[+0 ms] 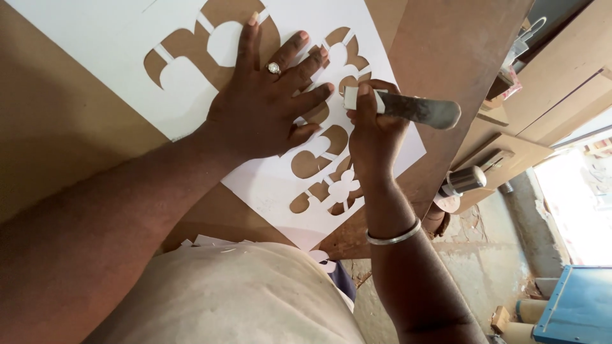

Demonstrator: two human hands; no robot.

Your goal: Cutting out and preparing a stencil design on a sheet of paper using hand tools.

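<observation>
The left hand (264,105) lies flat, fingers spread toward one o'clock, pinning the white stencil sheet (115,51) while the right hand (373,130) clamps a cutting knife (408,108) to trim it.

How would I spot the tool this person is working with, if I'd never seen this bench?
Start at the big white stencil sheet lying on the brown board. The left hand, wearing a ring, lies flat on it; beside it the right hand grips the tool. It is the only long metal blade there, its handle end wrapped in white.
</observation>
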